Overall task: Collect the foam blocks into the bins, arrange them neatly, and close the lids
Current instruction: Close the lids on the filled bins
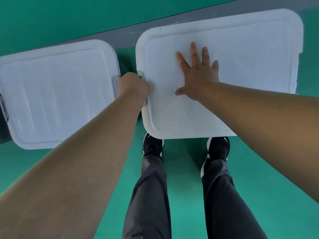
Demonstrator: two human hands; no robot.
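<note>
My left hand [134,85] is curled round the latch [141,75] on the left edge of the lid [241,66]. My right hand [198,78] presses flat just right of it, fingers [193,50] spread. The left bin [51,92] stands lidded beside.

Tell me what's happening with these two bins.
A person stands over two bins on the green floor, both with white lids on. The right hand lies flat, fingers spread, on the right bin's lid, pressing it down. The left hand is curled round the latch on that lid's left edge, apparently snapping it shut. The left bin's lid sits in place. No foam blocks are in view.
</note>
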